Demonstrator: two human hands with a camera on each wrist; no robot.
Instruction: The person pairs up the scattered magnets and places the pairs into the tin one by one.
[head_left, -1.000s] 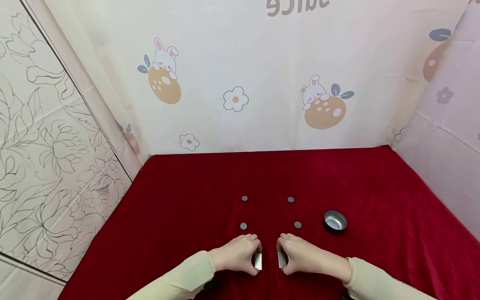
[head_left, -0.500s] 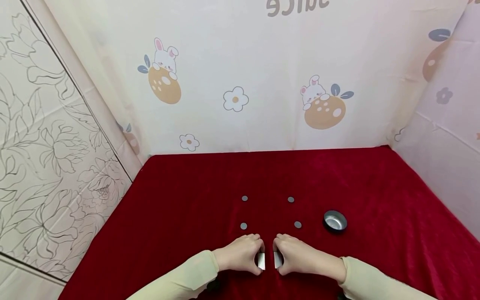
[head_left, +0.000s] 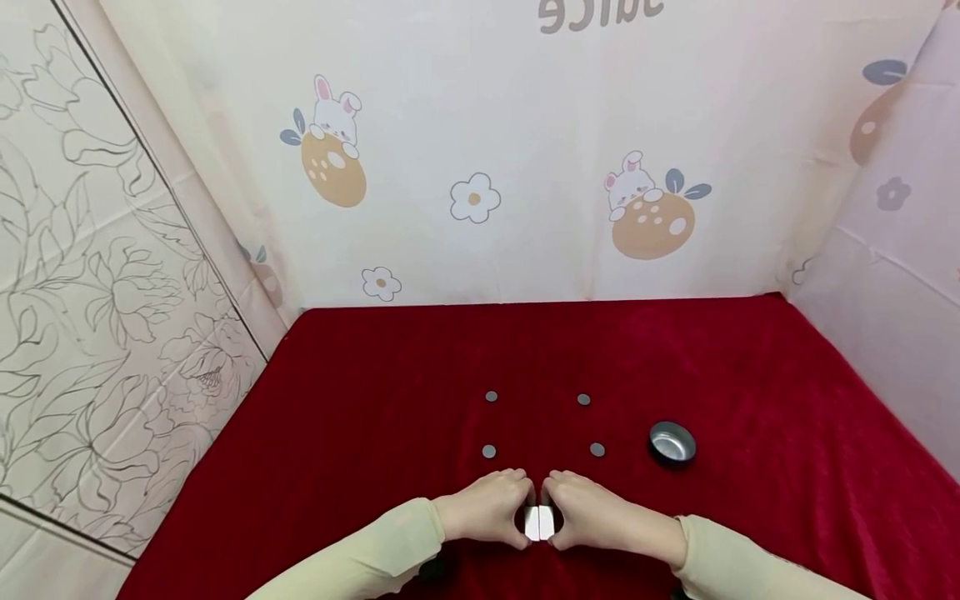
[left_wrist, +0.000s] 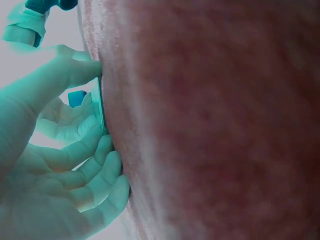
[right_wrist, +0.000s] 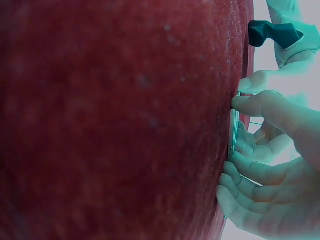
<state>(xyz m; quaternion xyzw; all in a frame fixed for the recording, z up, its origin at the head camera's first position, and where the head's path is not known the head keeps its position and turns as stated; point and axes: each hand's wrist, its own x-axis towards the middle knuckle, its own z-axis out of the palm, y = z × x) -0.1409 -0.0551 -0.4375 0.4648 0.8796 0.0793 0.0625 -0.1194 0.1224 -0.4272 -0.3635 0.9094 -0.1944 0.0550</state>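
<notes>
In the head view my left hand pinches a small silvery rectangular plate at its ends between thumb and fingers. My right hand pinches a matching silvery plate the same way. The two plates lie flat at the red cloth, side by side, with a thin dark line between them. Both sets of fingertips nearly meet beyond the plates. In the left wrist view a thin plate edge spans from thumb to fingers; the right wrist view has a similar plate edge against the cloth.
Several small grey discs, such as the near-left disc and the near-right disc, lie spread beyond the hands. A round dark-rimmed metal dish sits to the right. Red cloth covers the table; a printed curtain hangs behind.
My hands have moved towards each other, left hand rightward and right hand leftward, bringing the two plates from clearly apart to side by side. The discs and the dish stay put.
</notes>
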